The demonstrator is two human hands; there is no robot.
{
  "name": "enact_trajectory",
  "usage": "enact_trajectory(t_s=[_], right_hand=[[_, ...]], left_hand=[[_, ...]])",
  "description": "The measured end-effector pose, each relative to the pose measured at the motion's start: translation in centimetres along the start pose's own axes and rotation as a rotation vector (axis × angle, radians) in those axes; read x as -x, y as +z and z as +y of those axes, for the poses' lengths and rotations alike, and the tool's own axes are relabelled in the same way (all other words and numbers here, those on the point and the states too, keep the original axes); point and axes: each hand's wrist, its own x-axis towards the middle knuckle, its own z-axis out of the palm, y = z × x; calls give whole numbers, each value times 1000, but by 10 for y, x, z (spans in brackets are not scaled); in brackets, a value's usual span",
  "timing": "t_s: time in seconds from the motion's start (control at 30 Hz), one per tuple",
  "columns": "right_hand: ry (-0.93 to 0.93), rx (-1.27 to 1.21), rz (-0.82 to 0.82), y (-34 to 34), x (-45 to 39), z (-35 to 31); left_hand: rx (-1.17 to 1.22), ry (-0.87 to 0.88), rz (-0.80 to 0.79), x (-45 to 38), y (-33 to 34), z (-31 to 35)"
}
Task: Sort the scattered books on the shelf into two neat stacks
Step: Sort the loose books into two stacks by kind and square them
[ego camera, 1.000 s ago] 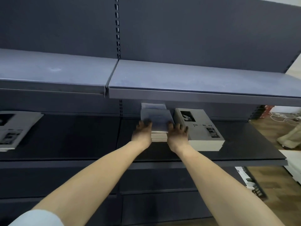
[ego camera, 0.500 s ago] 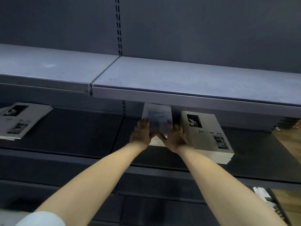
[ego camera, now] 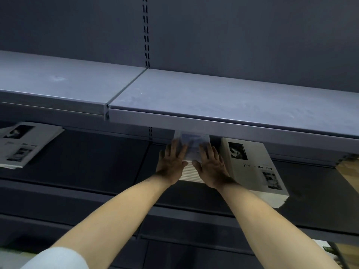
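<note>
A stack of small books with a pale blue cover (ego camera: 192,146) stands on the dark middle shelf (ego camera: 97,162), its far end hidden under the shelf above. My left hand (ego camera: 172,162) lies flat on its left side, fingers straight. My right hand (ego camera: 210,166) lies flat on its right side, fingers spread over the cover. Right beside it is a taller stack of grey-white books (ego camera: 252,167) with a black photo and lettering on top. Far left on the same shelf lie more grey-white books (ego camera: 23,144), set askew.
The grey upper shelf (ego camera: 213,105) juts out over the stacks, and its front lip hangs just above my fingers. A slotted upright (ego camera: 146,32) runs up the back panel. Lower dark shelves lie beneath my forearms. Wooden floor shows at the far right.
My hands slid forward from the near corners of the blue stack onto its top and sides. The view has swung right and closer, so the left books now show.
</note>
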Motion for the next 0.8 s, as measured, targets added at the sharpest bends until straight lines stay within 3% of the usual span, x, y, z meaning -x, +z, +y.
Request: enact_trajectory(t_s=[0.23,0.5,0.8], right_hand=[[-119,139,121,-8,16,-25],[-251,31,-29,13,44,-121],[-490,22,-57,24,68,-249]], left_hand=[[-77,-134,-59,27,-17,-6],[-227,-304,-43,132,-30,-52],[-256,-541,-16,238,-58,-137]])
